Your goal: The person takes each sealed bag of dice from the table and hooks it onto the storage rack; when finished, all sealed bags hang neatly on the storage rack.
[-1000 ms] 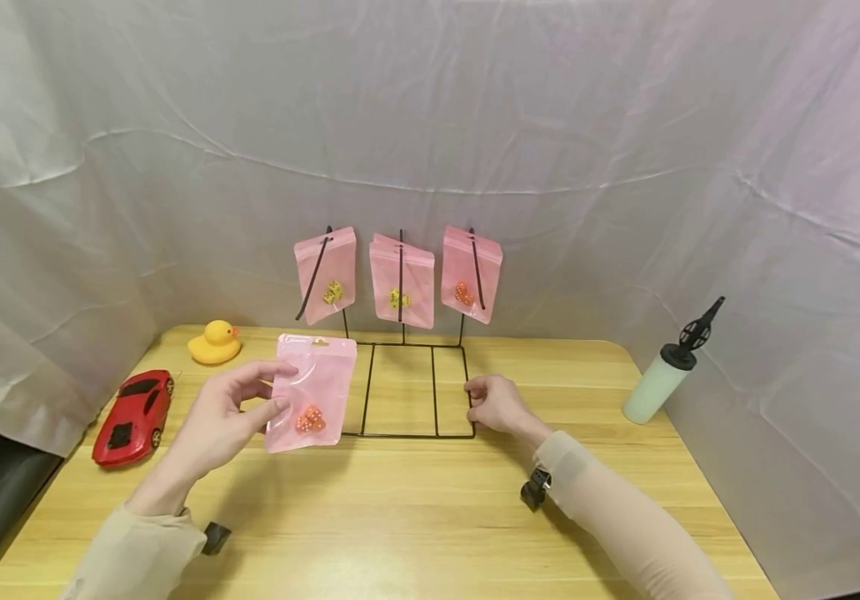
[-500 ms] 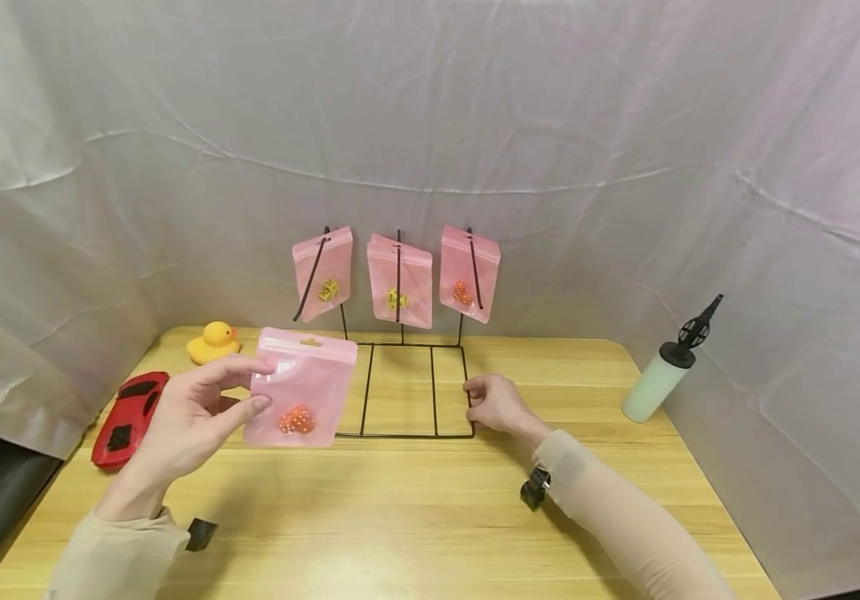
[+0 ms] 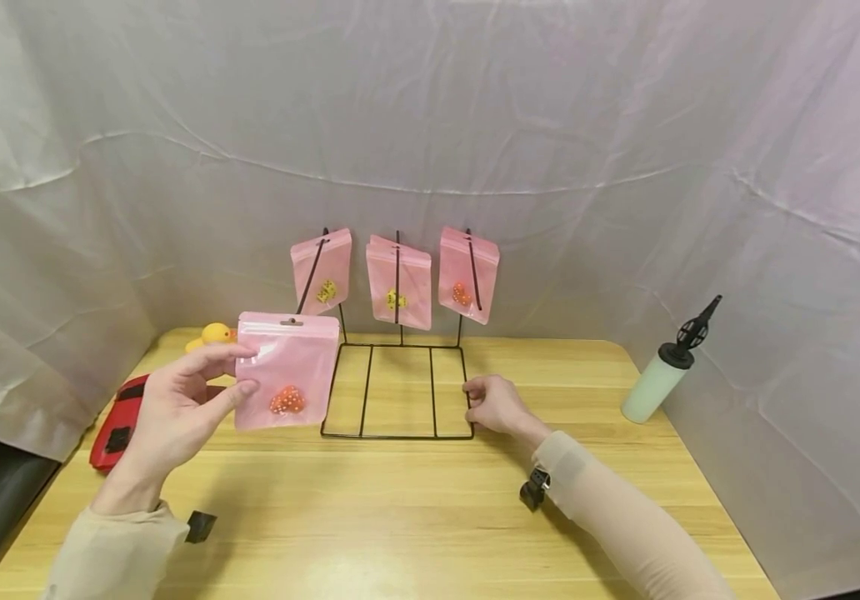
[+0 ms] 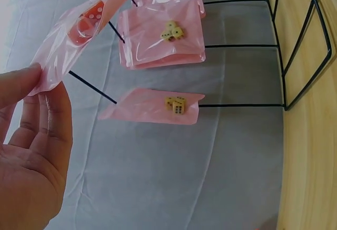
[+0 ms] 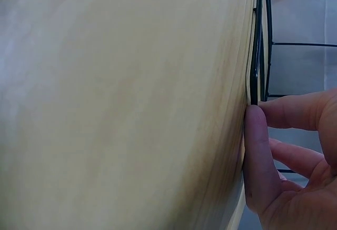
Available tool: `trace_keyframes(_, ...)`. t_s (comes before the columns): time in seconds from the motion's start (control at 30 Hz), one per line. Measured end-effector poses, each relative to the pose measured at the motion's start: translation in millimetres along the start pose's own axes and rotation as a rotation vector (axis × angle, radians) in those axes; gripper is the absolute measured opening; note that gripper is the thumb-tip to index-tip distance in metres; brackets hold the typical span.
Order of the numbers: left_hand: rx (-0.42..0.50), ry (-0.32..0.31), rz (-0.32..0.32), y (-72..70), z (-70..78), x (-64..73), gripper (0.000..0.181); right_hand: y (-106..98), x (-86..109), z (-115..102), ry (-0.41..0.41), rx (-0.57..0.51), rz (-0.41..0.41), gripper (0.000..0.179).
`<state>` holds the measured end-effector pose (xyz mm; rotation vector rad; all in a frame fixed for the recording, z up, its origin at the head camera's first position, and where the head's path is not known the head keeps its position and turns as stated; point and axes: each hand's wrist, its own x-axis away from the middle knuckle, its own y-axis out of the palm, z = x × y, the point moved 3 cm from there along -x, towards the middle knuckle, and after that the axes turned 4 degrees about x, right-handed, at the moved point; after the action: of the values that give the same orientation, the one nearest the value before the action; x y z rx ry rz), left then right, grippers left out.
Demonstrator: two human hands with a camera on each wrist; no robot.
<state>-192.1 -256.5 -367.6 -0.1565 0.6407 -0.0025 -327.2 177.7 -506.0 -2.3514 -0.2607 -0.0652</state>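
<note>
My left hand [image 3: 188, 400] pinches the left edge of a pink zip bag [image 3: 302, 354] between thumb and fingers, up off the table. Orange dice [image 3: 287, 400] lie in the bag's lower part, and its hang hole overlaps the tip of the left hook in the head view. Behind it stands a black wire display rack [image 3: 400, 437]. On its left and middle hooks hang pink bags with yellow dice [image 4: 178, 105], [image 4: 171, 31]; a bag with orange dice [image 3: 462, 293] hangs on the right hook. My right hand [image 3: 501, 403] pinches the right side wire of the rack's base.
At the left, a red toy car [image 3: 117, 429] and a yellow rubber duck [image 3: 216, 333] are partly hidden by my left hand. A pale green hand pump [image 3: 657, 387] with a black nozzle stands at the right. A grey cloth [image 3: 430, 125] hangs behind the wooden table [image 3: 400, 517].
My left hand has moved left and up with the pink bag, which has turned to face me more squarely and now overlaps the left hook's tip. My right hand stays on the rack.
</note>
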Motion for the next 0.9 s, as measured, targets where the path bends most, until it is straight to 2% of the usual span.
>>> trace_keyframes(0.33, 0.025, 0.003, 0.014, 0.7, -5.8, -5.5, 0.046, -0.9, 0.6, -2.0, -0.015, 0.04, 0.01, 0.058)
trace_keyframes(0.6, -0.051, -0.024, 0.008, 3.1, -9.8, -9.9, 0.044, -0.8, 0.0, -1.9, -0.023, 0.067, 0.02, 0.057)
trace_keyframes(0.9, -0.015, -0.024, 0.027, 7.7, -15.2, -16.8, 0.043, -1.2, 0.2, -2.0, -0.026, 0.054, 0.018, 0.058)
